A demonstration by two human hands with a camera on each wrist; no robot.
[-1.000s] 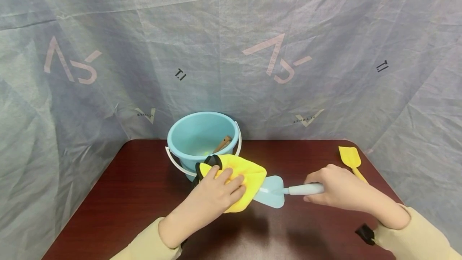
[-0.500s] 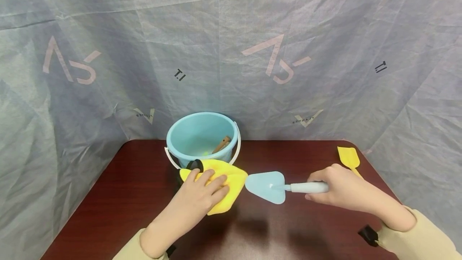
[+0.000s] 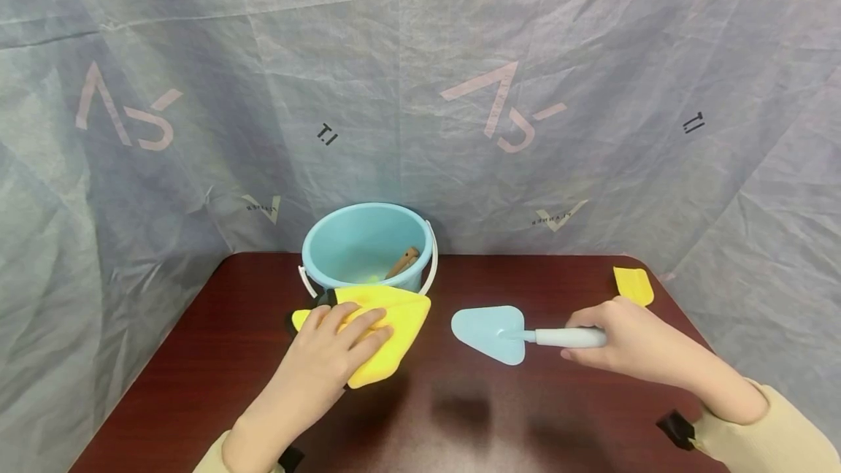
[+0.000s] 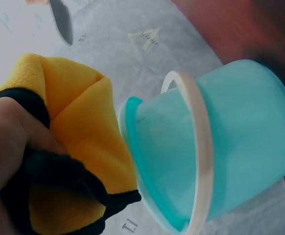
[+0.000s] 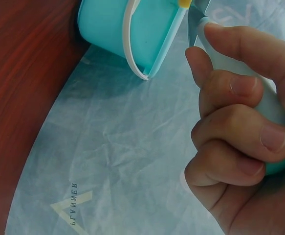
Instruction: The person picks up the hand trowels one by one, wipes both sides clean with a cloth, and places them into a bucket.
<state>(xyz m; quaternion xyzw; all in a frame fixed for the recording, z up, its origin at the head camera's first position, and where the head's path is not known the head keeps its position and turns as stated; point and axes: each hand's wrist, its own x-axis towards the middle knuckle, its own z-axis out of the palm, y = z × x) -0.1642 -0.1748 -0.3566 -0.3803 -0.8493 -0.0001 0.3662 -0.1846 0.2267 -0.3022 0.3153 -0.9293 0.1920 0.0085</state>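
Note:
My left hand (image 3: 331, 349) grips a yellow cloth (image 3: 394, 320) with black edging, held up in front of the bucket. In the left wrist view the cloth (image 4: 83, 122) bunches around the fingers, its black trim folded over. My right hand (image 3: 631, 338) holds a light blue trowel (image 3: 496, 331) by its pale handle, blade toward the left. Fingers wrap that handle in the right wrist view, where the hand (image 5: 245, 117) hides part of it. A gap separates the trowel's tip from the cloth.
A light blue bucket (image 3: 312, 247) with a white handle stands at the back of the dark red table (image 3: 217, 327). A brown wooden piece (image 3: 403, 262) leans inside it. A yellow shovel (image 3: 634, 285) lies at the back right, partly behind my right hand.
The cloth in my left hand has moved left, off the trowel blade, which now shows whole. My right hand, still holding the trowel, has shifted slightly right.

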